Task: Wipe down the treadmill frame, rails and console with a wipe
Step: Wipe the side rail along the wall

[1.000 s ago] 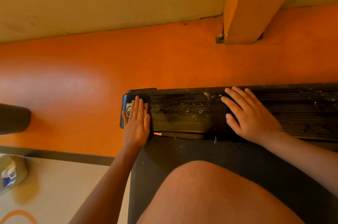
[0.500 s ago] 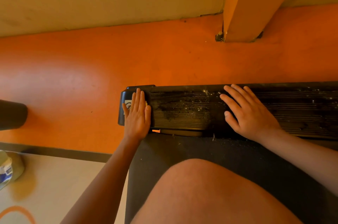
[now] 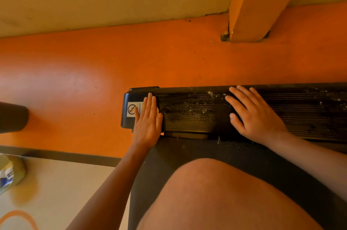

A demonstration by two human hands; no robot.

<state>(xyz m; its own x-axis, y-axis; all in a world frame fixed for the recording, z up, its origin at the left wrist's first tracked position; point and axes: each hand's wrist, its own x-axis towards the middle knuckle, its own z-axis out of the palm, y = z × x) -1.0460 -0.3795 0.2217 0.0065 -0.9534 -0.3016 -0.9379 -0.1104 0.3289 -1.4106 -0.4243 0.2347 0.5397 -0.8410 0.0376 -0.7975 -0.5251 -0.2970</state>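
Observation:
The treadmill's black ribbed side rail (image 3: 197,113) runs left to right, speckled with dust and crumbs. Its smooth end cap (image 3: 127,102) carries a white warning label (image 3: 133,108). My left hand (image 3: 148,122) lies flat with straight fingers on the end cap, covering the label's right part. A small yellowish edge (image 3: 158,110) peeks out between its thumb and forefinger; I cannot tell whether it is a wipe. My right hand (image 3: 255,115) rests flat on the rail further right, fingers spread. The dark belt (image 3: 244,158) lies just below the rail.
My bare knee (image 3: 216,192) is over the belt. Orange floor (image 3: 169,57) lies beyond the rail, with a post (image 3: 259,4) at the wall. A dark cylinder (image 3: 13,117) juts in at the left edge. A container with a blue label (image 3: 9,173) stands at lower left.
My left hand has slid slightly right on the end cap, uncovering more of the warning label. My right hand stays flat on the rail in the same place.

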